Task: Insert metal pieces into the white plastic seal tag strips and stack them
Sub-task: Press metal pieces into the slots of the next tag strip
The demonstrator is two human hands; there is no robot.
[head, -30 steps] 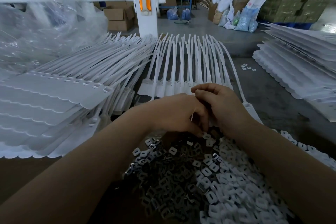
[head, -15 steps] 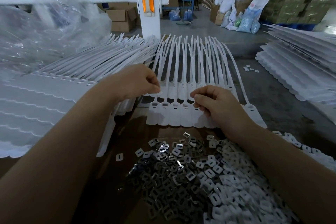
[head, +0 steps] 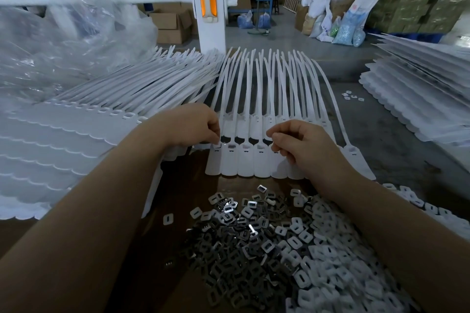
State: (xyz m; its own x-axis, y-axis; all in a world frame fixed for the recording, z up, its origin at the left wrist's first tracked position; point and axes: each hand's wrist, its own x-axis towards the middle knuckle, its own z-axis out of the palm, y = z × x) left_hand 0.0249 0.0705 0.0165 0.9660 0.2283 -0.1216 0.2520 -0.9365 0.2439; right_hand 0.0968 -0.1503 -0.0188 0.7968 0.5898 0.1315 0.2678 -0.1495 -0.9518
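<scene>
Hands over row of white seal tag strips (head: 245, 162) at center of table (head: 396, 140), tag ends toward 6 o'clock, thin tails fanning toward 12 o'clock. Left hand (head: 193, 126) at 9 o'clock end of row, fingers curled, fingertips pinched down at slot of leftmost tag; whether small piece held cannot tell. Right hand (head: 296, 143) toward 3 o'clock side of row, fingers curled, thumb and forefinger pinched just above tag heads, touching strip; contents of pinch not visible. One slot near left hand showing dark metallic insert, neighbours looking white. Single tag (head: 356, 157) lying skewed at 3 o'clock of right hand, slightly apart from row.

Heap of metal pieces (head: 236, 241) at 6 o'clock of row, between forearms, dark grey and shiny. White plastic caps (head: 328, 259) heaped at 4 o'clock, touching and mixing with metal heap. One loose white cap (head: 168, 218) at 8 o'clock, apart from heap.

Stacked finished strips (head: 63, 150) at 9 o'clock, layered with scalloped edges. Second stack (head: 419, 94) at 2 o'clock. Clear plastic sheeting (head: 63, 40) at 10 o'clock. White post (head: 209, 5) with orange reflector at 12 o'clock.
</scene>
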